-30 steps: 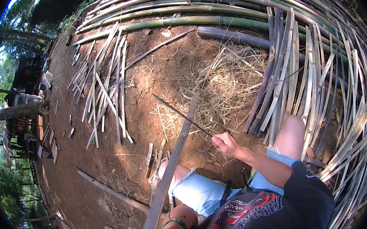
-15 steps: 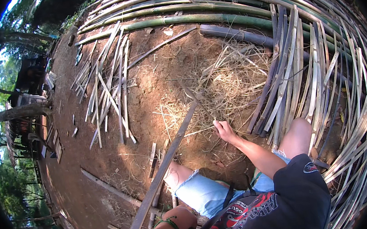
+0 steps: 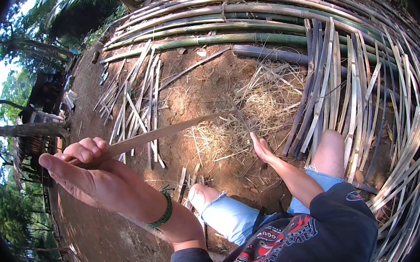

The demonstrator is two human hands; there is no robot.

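A long bamboo strip [image 3: 158,133] slants through the air, its near end in my raised left hand [image 3: 99,175]. The fingers of that hand curl over the strip, and a green braided band circles the wrist. Over the ground between my knees, my right hand [image 3: 261,149] is closed round the handle of a long knife [image 3: 242,118]. Its thin dark blade points away from me, and the strip's far end lies close to it. Whether strip and blade touch I cannot tell. Below them spreads a heap of pale bamboo shavings [image 3: 267,96].
Whole bamboo poles [image 3: 202,42] lie across the far side. Split strips [image 3: 332,75] are stacked at the right, with more loose strips [image 3: 139,94] at the left. A thick dark bamboo length [image 3: 268,53] lies beyond the shavings. Trees and a shelter stand far left.
My left hand has risen and moved forward from the lower edge, and the strip now lies flatter and further forward. My right hand has shifted slightly right and down with the knife.
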